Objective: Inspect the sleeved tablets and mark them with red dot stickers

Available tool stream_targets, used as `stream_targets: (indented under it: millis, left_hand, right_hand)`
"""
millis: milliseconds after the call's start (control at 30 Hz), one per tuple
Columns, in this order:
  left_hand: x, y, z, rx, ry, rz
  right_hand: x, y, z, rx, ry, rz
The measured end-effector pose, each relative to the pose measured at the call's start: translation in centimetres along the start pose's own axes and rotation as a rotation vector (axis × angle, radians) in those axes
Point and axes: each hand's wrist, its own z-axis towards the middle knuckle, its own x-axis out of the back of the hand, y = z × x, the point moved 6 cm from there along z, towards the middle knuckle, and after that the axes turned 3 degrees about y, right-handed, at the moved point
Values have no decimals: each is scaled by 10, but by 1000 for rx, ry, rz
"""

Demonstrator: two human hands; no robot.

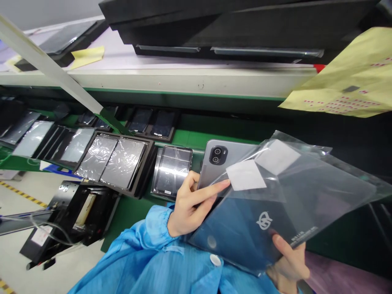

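Observation:
A grey tablet (241, 220) with a dual-lens camera bump is tilted in front of my blue smock, back side up. A clear plastic bag (324, 196) covers much of it, while the camera corner sticks out bare. Two white square pieces (246, 175) lie over the bag, near its mouth. My left hand (191, 204) grips the tablet's left edge, its index fingertip touching the nearer white square. At the lower right, my right hand (289, 259) holds the bagged tablet with the thumb on top; its other fingers are mostly hidden underneath.
Several plastic-wrapped tablets (122, 161) sit in black foam trays along the green bench, left of my hands. A wrapped tablet (173, 171) lies beside my left hand. Above runs a white shelf (183, 79) bearing black foam blocks (245, 28). Yellow paper (343, 85) hangs at right.

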Motion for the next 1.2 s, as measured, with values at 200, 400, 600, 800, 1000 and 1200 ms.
stream_targets:
  millis: [200, 400, 600, 800, 1000, 1200]
  left_hand:
    - [-1, 1, 0, 2, 25, -12]
    - [-2, 7, 4, -26, 59, 20]
    - [-8, -8, -1, 144, -59, -121]
    - [-18, -15, -6, 299, -214, -300]
    - [-17, -12, -9, 306, -207, -364]
    - [-17, -14, -9, 289, -247, -446]
  right_hand:
    - [0, -7, -1, -25, 53, -12]
    - [-3, -12, -6, -62, 59, -49]
    - [-9, -13, -11, -143, 41, -20]
    - [-14, -15, -19, -135, -67, -45]
    - [-7, -15, -20, -67, -97, -133]
    - [4, -7, -11, 12, -143, -195]
